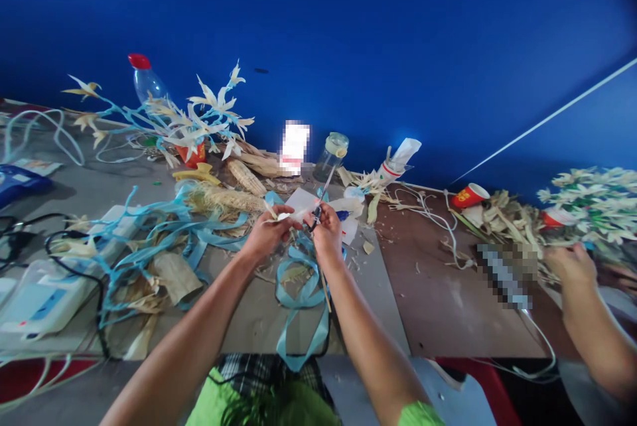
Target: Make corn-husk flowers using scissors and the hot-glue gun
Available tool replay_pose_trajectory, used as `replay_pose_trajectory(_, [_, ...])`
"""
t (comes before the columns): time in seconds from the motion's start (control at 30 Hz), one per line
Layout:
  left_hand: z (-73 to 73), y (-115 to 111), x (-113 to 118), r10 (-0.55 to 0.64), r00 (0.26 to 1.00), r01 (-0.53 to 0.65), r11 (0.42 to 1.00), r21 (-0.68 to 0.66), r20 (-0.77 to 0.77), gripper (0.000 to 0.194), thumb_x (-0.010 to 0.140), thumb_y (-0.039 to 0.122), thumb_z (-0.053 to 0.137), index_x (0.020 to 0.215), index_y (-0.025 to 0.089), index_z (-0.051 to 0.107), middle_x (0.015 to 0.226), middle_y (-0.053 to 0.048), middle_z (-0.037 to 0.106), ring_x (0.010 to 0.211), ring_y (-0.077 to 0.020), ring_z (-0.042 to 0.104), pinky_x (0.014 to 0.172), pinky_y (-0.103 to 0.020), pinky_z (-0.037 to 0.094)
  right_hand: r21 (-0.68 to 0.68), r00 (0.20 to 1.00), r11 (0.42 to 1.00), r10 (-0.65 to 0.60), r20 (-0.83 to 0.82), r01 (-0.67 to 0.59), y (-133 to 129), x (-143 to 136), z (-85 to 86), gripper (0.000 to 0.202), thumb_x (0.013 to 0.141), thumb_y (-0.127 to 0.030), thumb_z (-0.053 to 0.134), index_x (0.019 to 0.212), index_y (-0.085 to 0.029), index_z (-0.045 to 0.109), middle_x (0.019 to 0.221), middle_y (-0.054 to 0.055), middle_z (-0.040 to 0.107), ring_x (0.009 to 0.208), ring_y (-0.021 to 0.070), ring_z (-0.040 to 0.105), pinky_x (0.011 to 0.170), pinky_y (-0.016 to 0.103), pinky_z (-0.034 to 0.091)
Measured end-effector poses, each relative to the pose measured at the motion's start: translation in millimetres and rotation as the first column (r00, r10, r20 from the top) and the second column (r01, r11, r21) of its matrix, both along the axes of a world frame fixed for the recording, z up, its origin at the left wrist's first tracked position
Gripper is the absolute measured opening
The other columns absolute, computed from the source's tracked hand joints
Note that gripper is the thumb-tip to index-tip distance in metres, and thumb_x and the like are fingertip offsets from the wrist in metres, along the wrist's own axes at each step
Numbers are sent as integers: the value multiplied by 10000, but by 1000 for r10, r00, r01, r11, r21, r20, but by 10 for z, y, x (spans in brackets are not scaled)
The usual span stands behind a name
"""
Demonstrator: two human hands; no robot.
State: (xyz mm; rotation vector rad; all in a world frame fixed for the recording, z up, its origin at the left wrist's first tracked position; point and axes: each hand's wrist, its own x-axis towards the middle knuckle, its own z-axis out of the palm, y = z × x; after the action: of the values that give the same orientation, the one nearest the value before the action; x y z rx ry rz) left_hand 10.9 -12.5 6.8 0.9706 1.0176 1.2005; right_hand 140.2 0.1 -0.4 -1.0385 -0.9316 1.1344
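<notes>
My left hand [267, 235] is closed, pinching a small pale piece of corn husk [294, 213] over the middle of the table. Close beside it, my right hand [327, 230] is closed round the dark handles of a pair of scissors [326, 186], whose metal blades point up and away. Below and between my hands, a light blue ribbon [293, 290] lies in loops and hangs towards the table's front edge. Left of my left hand lie blue-wrapped stems [132, 247] and a corn cob [243, 177]. My fingertips partly hide the husk.
Husk flowers on blue branches [213, 104] stand at back left in a red cup [192, 155]. A glass jar [332, 155] and a bright phone screen [293, 146] are behind my hands. A white power box [44, 300] sits left. At right, another person's hand [572, 263] is near white flowers [592, 204].
</notes>
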Motion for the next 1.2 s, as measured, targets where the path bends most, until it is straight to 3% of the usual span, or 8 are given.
replay_pose_trajectory(0.27, [44, -30, 6, -106, 994, 105, 994, -12, -30, 352, 632, 373, 713, 871, 152, 579, 679, -45, 668, 449, -87, 475, 456, -220, 347, -10, 996, 998, -68, 52, 69, 29, 85, 45, 427, 592, -296, 688, 981, -195, 541, 793, -3, 637, 669, 120, 583, 651, 268, 498])
replay_pose_trajectory(0.37, [4, 12, -42, -68, 996, 68, 998, 2, -60, 233, 661, 315, 670, 813, 149, 612, 638, -25, 634, 450, -79, 452, 443, -209, 308, -13, 995, 996, -89, 34, 90, 42, 127, 78, 418, 577, -285, 685, 959, -194, 540, 773, -15, 630, 628, 105, 567, 625, 255, 492])
replay_pose_trajectory(0.5, [-62, 68, -124, 17, 993, -14, 999, 32, -116, 161, 662, 279, 641, 759, 152, 657, 575, 7, 554, 476, -78, 430, 452, -203, 283, -46, 995, 998, 36, 98, -32, 41, 147, 87, 411, 582, -305, 674, 956, -194, 545, 714, -27, 620, 594, 108, 559, 599, 255, 486])
replay_pose_trajectory(0.63, [-101, 63, -157, -85, 971, 89, 996, 8, -222, 210, 676, 315, 643, 804, 154, 683, 514, 24, 496, 464, -86, 396, 445, -211, 254, -68, 977, 986, 163, 136, -155, 30, 113, 42, 424, 562, -290, 691, 950, -191, 552, 716, -16, 639, 662, 139, 601, 642, 272, 498])
replay_pose_trajectory(0.77, [-87, 27, -131, -151, 957, 163, 986, 31, -248, 181, 670, 310, 657, 773, 162, 677, 514, 25, 492, 460, -82, 374, 442, -214, 246, -54, 962, 977, 211, 172, -205, 18, 76, 21, 430, 554, -275, 710, 950, -186, 566, 773, 8, 663, 737, 161, 621, 691, 283, 501])
replay_pose_trajectory(0.9, [-56, 22, -98, -101, 982, 107, 994, 28, -160, 118, 634, 262, 665, 684, 162, 628, 496, 35, 462, 443, -74, 351, 428, -213, 232, -66, 958, 972, 235, 163, -227, -15, 85, 76, 441, 577, -304, 706, 980, -184, 573, 807, 15, 664, 725, 154, 615, 692, 277, 493])
replay_pose_trajectory(1.03, [-25, 60, -111, 83, 996, -83, 996, -21, 27, 201, 615, 301, 700, 669, 164, 562, 510, 47, 451, 445, -63, 368, 437, -208, 258, -96, 952, 954, 293, 89, -284, -61, 152, 127, 385, 659, -360, 653, 996, -184, 593, 708, -18, 623, 616, 124, 565, 605, 251, 463])
replay_pose_trajectory(1.2, [10, 105, -190, 273, 909, -270, 961, -56, 315, 294, 591, 299, 742, 675, 169, 492, 581, 49, 506, 444, -34, 381, 464, -195, 323, -127, 921, 919, 383, 70, -372, -104, 124, 116, 352, 687, -359, 629, 997, -194, 607, 664, -28, 603, 581, 124, 549, 582, 254, 454])
